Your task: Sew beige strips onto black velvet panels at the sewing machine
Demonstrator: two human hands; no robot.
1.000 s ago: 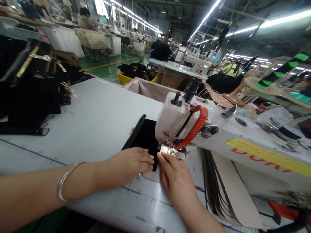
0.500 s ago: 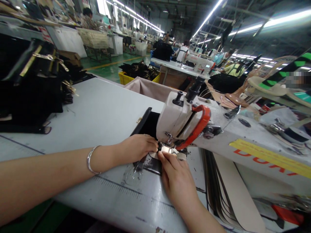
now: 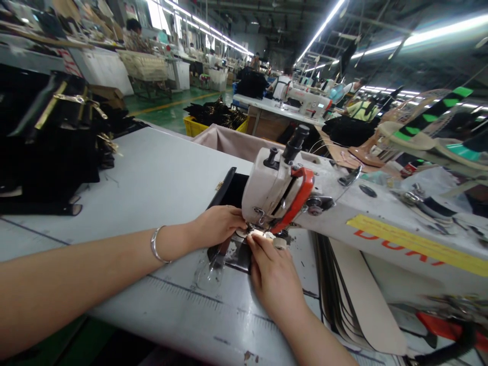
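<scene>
A black leather-like piece (image 3: 235,189) with a small brass fitting on its far left edge lies under the head of a sewing machine (image 3: 263,185). My left hand (image 3: 217,226), with a silver bangle at the wrist, presses its closed fingers on the piece just left of the needle area. Close by, my right hand (image 3: 275,269) has its fingers together, the tips beside the lit presser foot. What lies under those right fingertips is mostly hidden. A clear plastic scrap (image 3: 209,272) sits on the table in front of my left hand.
Black goods with gold hardware (image 3: 49,142) are heaped at the left. Flat beige and black panels (image 3: 366,295) stand under the machine arm at right. A pinkish fabric-lined bin (image 3: 224,140) and a yellow crate (image 3: 198,126) are beyond the table (image 3: 152,173). Other people work farther back.
My view has shifted a little, so the machine appears slightly farther left. Both hands stay by the needle area; my left fingers and the black piece have moved only slightly.
</scene>
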